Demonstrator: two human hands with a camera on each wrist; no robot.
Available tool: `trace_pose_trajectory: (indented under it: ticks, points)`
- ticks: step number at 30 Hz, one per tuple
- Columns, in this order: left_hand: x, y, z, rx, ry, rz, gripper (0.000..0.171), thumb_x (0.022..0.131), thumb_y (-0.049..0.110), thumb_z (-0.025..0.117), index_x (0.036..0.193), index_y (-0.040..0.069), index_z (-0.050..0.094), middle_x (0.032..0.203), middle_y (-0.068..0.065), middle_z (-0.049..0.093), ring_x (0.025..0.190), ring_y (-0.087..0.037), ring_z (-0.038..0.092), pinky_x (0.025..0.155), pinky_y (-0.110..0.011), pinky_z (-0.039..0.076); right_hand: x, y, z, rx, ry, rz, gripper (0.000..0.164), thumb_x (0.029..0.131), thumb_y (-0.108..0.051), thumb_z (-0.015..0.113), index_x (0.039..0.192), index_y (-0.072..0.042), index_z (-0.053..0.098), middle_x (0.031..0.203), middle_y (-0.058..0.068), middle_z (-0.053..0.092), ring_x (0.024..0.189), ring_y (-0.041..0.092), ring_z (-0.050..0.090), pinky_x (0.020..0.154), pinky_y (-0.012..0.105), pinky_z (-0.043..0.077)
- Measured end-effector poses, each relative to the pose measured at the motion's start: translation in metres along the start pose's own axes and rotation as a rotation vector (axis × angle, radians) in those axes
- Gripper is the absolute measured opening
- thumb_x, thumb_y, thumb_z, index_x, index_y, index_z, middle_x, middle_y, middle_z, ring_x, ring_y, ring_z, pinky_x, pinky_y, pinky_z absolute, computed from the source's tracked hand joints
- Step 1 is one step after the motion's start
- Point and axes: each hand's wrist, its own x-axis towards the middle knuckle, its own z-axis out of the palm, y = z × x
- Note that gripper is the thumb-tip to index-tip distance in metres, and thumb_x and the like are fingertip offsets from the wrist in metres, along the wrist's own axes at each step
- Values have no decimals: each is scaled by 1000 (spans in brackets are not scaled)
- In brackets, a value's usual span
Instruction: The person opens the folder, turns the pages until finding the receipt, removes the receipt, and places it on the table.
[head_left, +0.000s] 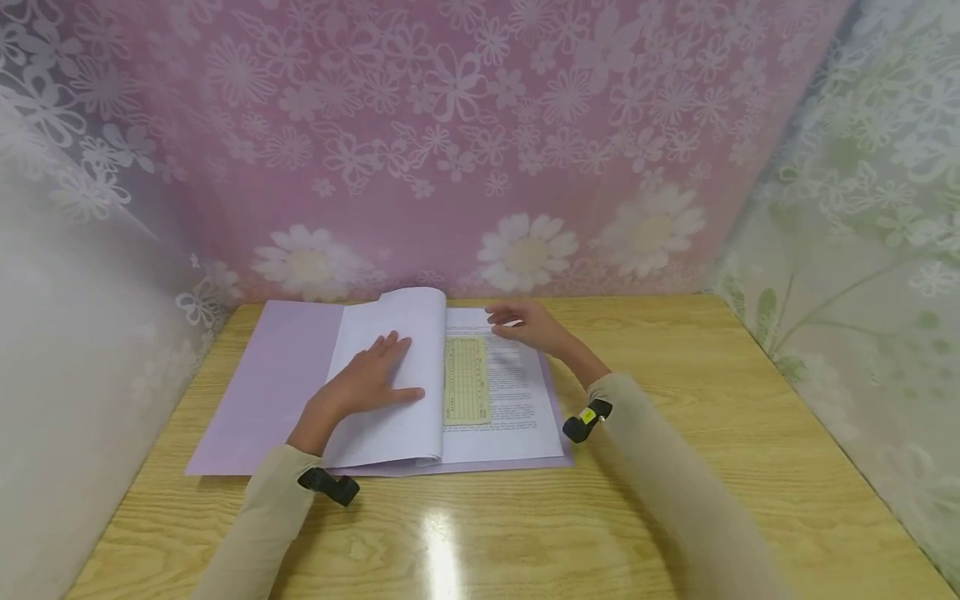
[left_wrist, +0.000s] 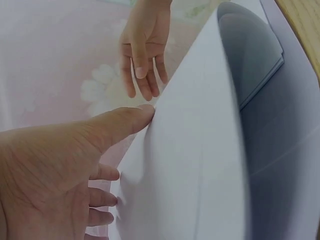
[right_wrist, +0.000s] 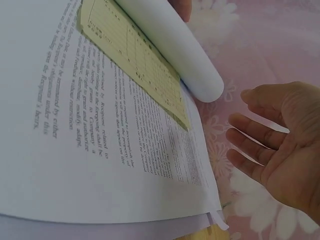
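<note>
A lilac folder [head_left: 258, 392] lies spread on the table with white sheets inside. The turned sheets [head_left: 405, 333] curl over toward the left, and my left hand [head_left: 367, 379] rests on them with fingers spread. On the printed page [head_left: 517, 400] at the right lies a yellow-green slip with a printed grid [head_left: 467, 381], its left edge beside the curled sheets. My right hand [head_left: 528, 325] hovers by the top of that page, fingers loosely bent, holding nothing. In the right wrist view the right hand [right_wrist: 280, 140] is apart from the paper.
The wood-grain table [head_left: 675, 375] extends to the right and in front of the folder. A pink floral wall covering [head_left: 420, 167] stands close behind, with pale patterned sides at left and right. Each sleeve carries a small black device [head_left: 330, 485].
</note>
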Motion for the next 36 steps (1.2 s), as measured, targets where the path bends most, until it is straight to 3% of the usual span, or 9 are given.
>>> trace_pose_trajectory:
  ticks: [13, 25, 36]
  points:
    - [-5, -7, -11, -24, -120, -117, 100, 91, 54, 71, 162, 3, 21, 169, -26, 14, 156, -47, 13, 122, -66, 22, 13, -6, 7, -160, -60, 21, 39, 96, -5, 69, 132, 9, 61, 124, 25, 69, 118, 39, 66, 103, 48, 54]
    - [-3, -19, -6, -86, -148, -106, 106, 88, 55, 75, 162, 3, 20, 169, -24, 17, 156, -43, 17, 126, -58, 22, 25, 1, 9, -161, -117, 72, 43, 94, -6, 71, 134, 6, 61, 129, 25, 67, 120, 38, 64, 107, 48, 51]
    - [-2, -26, -4, -104, -157, -101, 104, 87, 55, 75, 161, 2, 24, 168, -24, 18, 156, -43, 19, 125, -59, 24, 31, -1, 10, -156, -130, 77, 44, 93, -5, 73, 134, 6, 61, 129, 25, 67, 120, 38, 65, 106, 45, 53]
